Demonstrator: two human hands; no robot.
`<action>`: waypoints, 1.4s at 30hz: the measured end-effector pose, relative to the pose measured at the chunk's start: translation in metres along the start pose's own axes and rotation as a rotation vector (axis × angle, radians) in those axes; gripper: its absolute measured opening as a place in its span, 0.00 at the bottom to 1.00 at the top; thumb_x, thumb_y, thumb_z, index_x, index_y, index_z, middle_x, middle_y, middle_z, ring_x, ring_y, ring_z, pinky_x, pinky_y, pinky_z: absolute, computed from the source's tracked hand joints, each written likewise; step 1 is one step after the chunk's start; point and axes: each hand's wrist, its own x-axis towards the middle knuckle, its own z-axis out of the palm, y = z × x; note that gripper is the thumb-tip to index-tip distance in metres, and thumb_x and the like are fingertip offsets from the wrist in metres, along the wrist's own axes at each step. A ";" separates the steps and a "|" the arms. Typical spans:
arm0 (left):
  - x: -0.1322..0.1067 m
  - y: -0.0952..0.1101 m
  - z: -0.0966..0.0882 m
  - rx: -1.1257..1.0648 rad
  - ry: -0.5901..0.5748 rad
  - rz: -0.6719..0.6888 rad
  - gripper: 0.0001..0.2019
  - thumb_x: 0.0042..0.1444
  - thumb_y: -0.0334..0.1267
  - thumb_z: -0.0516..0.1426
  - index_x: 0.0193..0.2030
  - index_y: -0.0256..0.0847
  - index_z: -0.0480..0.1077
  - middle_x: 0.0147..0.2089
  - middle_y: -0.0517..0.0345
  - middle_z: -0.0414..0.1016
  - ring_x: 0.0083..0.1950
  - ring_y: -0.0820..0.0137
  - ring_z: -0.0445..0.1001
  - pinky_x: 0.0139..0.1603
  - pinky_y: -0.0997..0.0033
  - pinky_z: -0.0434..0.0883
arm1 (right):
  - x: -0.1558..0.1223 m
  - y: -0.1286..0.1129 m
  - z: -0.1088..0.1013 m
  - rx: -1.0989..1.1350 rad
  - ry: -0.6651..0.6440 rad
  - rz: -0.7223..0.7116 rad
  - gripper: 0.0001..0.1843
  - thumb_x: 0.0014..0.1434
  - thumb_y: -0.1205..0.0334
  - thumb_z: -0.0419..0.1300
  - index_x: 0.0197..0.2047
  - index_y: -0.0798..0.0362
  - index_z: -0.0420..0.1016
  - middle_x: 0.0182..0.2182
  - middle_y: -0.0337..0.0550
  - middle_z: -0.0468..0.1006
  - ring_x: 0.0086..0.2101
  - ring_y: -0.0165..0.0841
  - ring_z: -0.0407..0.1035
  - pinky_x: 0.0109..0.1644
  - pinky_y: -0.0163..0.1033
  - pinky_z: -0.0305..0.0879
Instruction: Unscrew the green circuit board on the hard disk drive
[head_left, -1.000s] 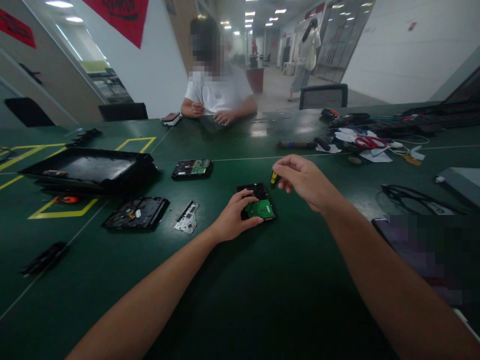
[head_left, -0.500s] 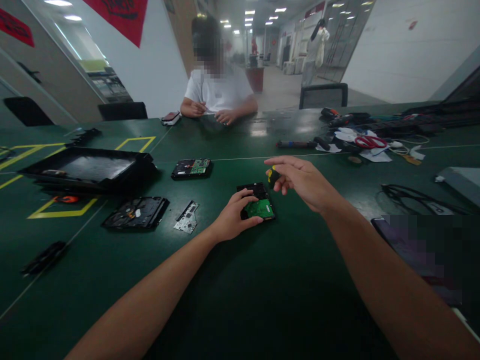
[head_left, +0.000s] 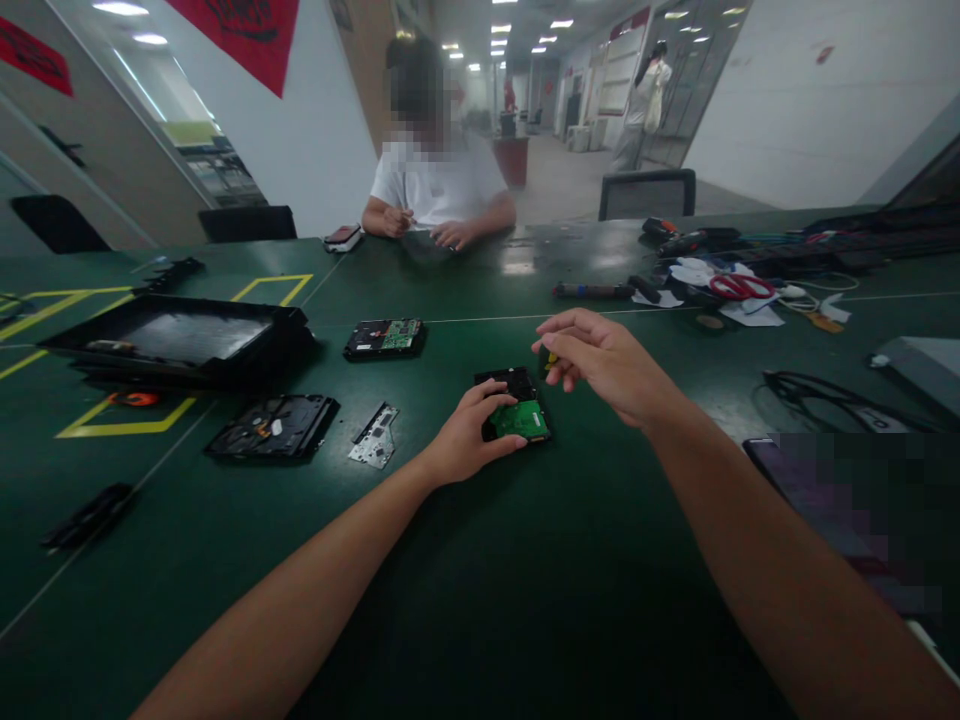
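A black hard drive with a green circuit board (head_left: 520, 408) lies on the green table (head_left: 525, 600) in front of me. My left hand (head_left: 469, 440) grips its near left edge, fingers curled over the board. Just beyond the drive's far right corner, my right hand (head_left: 600, 362) is closed round a small screwdriver with a yellow-and-black handle (head_left: 548, 361). Most of the screwdriver is hidden by my fingers.
A second drive (head_left: 384, 337) lies further back, a black tray (head_left: 180, 340) to the left, an opened black case (head_left: 271, 426) and a small metal plate (head_left: 374, 436) nearby. Scissors (head_left: 739, 286), tools and cables clutter the right. A person in white (head_left: 439, 185) sits opposite.
My right hand has turned and shifted slightly with the screwdriver above the drive's far corner. My left hand has stayed on the drive. A person in the corridor walked further away.
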 end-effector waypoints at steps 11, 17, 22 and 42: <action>0.000 -0.001 0.002 0.003 0.011 0.006 0.29 0.62 0.50 0.68 0.67 0.47 0.71 0.75 0.45 0.65 0.80 0.50 0.58 0.80 0.43 0.58 | 0.003 0.001 0.000 0.018 -0.015 0.029 0.10 0.69 0.62 0.61 0.49 0.53 0.83 0.30 0.40 0.79 0.25 0.27 0.71 0.27 0.31 0.67; 0.000 -0.002 0.001 -0.005 0.004 -0.001 0.29 0.62 0.50 0.68 0.67 0.47 0.71 0.75 0.46 0.64 0.80 0.50 0.57 0.80 0.43 0.59 | 0.002 0.002 -0.002 -0.044 0.016 -0.001 0.08 0.67 0.57 0.66 0.42 0.53 0.80 0.30 0.41 0.79 0.26 0.28 0.72 0.27 0.31 0.67; -0.001 -0.003 0.001 -0.006 0.003 -0.006 0.29 0.62 0.51 0.68 0.67 0.48 0.71 0.76 0.46 0.63 0.80 0.50 0.57 0.80 0.43 0.58 | 0.002 0.002 -0.003 -0.026 0.010 0.036 0.06 0.67 0.59 0.65 0.43 0.53 0.77 0.39 0.46 0.84 0.27 0.28 0.74 0.24 0.31 0.66; 0.000 -0.002 0.001 0.002 -0.002 -0.002 0.29 0.62 0.51 0.68 0.67 0.48 0.71 0.76 0.46 0.63 0.81 0.50 0.56 0.80 0.42 0.58 | 0.003 0.003 -0.004 -0.088 0.040 0.030 0.08 0.65 0.57 0.68 0.40 0.52 0.77 0.26 0.39 0.77 0.25 0.29 0.71 0.26 0.32 0.65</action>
